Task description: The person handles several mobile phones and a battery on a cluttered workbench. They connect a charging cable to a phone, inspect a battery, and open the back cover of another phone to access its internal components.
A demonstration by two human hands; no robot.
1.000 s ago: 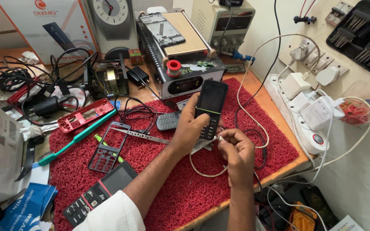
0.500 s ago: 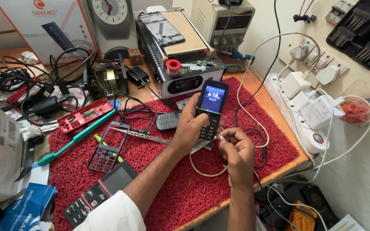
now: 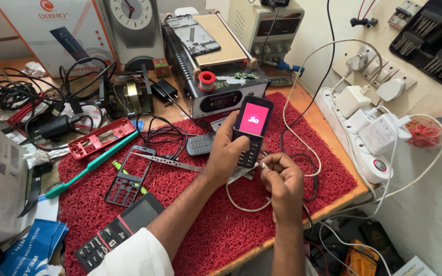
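My left hand (image 3: 225, 153) holds a black keypad phone (image 3: 252, 134) upright above the red mat (image 3: 205, 235). The phone's screen glows pink. Just below the phone's bottom edge, my right hand (image 3: 283, 180) pinches the plug end of a white cable (image 3: 241, 205). The cable loops down over the mat and runs off to the right. Both hands are close together near the mat's middle right.
On the mat lie a black phone frame (image 3: 126, 176), a loose keypad (image 3: 199, 144), a green toothbrush (image 3: 93, 166), a red phone frame (image 3: 101, 138) and another keypad phone (image 3: 118, 232). A heating machine (image 3: 211, 66) stands behind. A white power strip (image 3: 364, 138) with chargers lies right.
The phone's screen went from dark to a lit display and now shows pink. Both hands stayed almost where they were.
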